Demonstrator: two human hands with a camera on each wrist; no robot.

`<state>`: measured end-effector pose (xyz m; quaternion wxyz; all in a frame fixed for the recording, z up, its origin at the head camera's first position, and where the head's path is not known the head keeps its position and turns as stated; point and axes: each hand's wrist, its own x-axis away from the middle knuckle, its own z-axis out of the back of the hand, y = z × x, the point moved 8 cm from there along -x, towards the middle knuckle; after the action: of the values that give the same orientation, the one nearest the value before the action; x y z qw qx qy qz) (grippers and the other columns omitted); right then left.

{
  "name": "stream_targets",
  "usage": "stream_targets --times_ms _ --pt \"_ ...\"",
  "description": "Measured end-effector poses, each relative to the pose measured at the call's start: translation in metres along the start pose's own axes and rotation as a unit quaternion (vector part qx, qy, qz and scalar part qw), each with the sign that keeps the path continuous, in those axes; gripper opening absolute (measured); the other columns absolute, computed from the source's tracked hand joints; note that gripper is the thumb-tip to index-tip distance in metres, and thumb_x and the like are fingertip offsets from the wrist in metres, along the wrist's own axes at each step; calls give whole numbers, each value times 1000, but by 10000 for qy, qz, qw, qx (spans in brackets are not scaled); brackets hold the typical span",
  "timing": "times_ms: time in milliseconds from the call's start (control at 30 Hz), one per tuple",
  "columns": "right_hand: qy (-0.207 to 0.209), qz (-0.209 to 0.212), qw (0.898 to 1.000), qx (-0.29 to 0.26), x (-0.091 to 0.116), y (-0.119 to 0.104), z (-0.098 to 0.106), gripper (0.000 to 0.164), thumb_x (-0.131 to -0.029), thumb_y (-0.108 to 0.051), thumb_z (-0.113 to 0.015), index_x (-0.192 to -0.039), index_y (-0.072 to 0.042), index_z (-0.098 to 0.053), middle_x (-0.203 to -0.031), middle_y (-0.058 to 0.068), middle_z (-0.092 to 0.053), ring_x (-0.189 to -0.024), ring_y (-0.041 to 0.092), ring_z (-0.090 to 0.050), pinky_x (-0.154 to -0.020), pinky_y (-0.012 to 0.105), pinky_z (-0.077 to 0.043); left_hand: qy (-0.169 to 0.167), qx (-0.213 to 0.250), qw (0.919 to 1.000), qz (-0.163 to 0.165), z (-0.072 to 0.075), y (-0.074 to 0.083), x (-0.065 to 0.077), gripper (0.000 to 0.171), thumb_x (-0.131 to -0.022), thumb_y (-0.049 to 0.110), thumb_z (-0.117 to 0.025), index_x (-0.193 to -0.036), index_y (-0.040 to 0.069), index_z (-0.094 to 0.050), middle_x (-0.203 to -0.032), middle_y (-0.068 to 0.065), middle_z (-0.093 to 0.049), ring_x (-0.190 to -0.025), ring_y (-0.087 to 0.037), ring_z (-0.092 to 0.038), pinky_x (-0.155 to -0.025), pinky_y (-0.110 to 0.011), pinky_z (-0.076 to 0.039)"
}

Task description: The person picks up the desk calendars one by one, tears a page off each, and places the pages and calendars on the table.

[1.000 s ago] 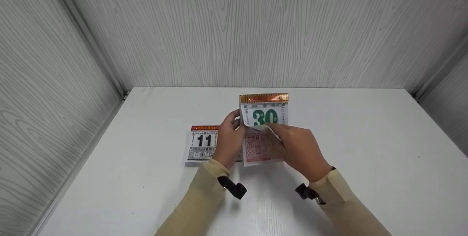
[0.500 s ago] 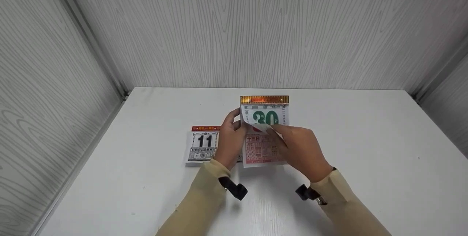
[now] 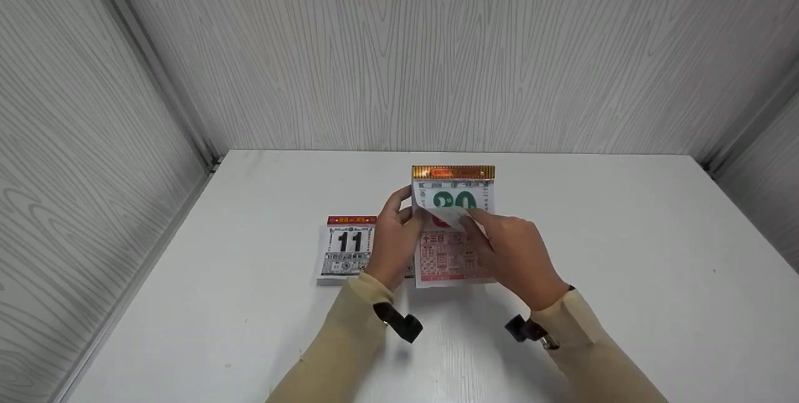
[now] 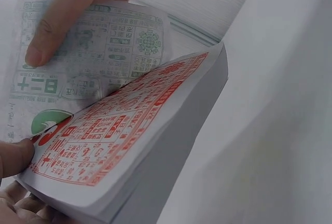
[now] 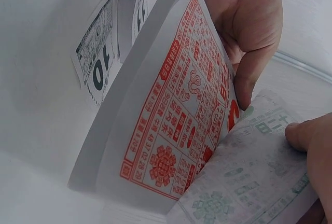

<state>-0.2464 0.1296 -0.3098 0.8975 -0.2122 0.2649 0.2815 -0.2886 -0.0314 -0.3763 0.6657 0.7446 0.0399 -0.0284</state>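
My left hand (image 3: 394,241) grips the left edge of a thick tear-off calendar (image 3: 444,262) with a gold-and-red header strip. Its thumb (image 4: 15,156) lies on the front, and its fingers are behind the block. My right hand (image 3: 521,253) pinches the lower part of the top page (image 5: 244,177), which shows a green 30 and is folded up and back. This page is still joined under the header strip. Below it shows a red-printed page (image 4: 119,125), and part of its large red numeral is covered by the fold.
A second tear-off calendar (image 3: 345,259) with a red header and a black 11 lies on the white table (image 3: 206,303), left of my left hand. Beside it lies a sheet (image 5: 98,53) with a black 10, mostly hidden behind that hand in the head view. A wood-grain panel (image 3: 399,53) stands behind.
The right hand has curled the green 30 page further up, so more of its back and of the red page shows. The held calendar has shifted slightly toward me.
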Motion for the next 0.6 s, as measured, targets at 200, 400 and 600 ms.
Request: stream_targets --times_ms 200,400,600 --pt "-63 -399 9989 -251 -1 8 1 16 -102 -14 -67 -108 0 -72 -89 14 -78 -60 14 -54 -55 28 -45 -109 221 9995 211 0 -2 0 55 -105 31 -62 -155 19 -42 -127 -9 -70 -110 -22 -70 -90 -38 -57" --pt "-107 -675 9967 -441 -1 15 1 17 -103 -14 -66 -109 1 -71 -93 14 -78 -64 16 -57 -58 29 -48 -122 340 9987 368 -1 -5 -1 60 -103 35 -65 -156 21 -41 -128 -10 -69 -111 -23 -70 -91 -39 -57" --pt "70 -756 9931 -895 -1 23 3 20 -103 -9 -64 -115 4 -73 -87 13 -76 -56 10 -44 -50 25 -33 -116 440 9982 402 -1 -8 -3 63 -102 38 -66 -157 19 -41 -131 -11 -67 -116 -23 -67 -96 -40 -55"
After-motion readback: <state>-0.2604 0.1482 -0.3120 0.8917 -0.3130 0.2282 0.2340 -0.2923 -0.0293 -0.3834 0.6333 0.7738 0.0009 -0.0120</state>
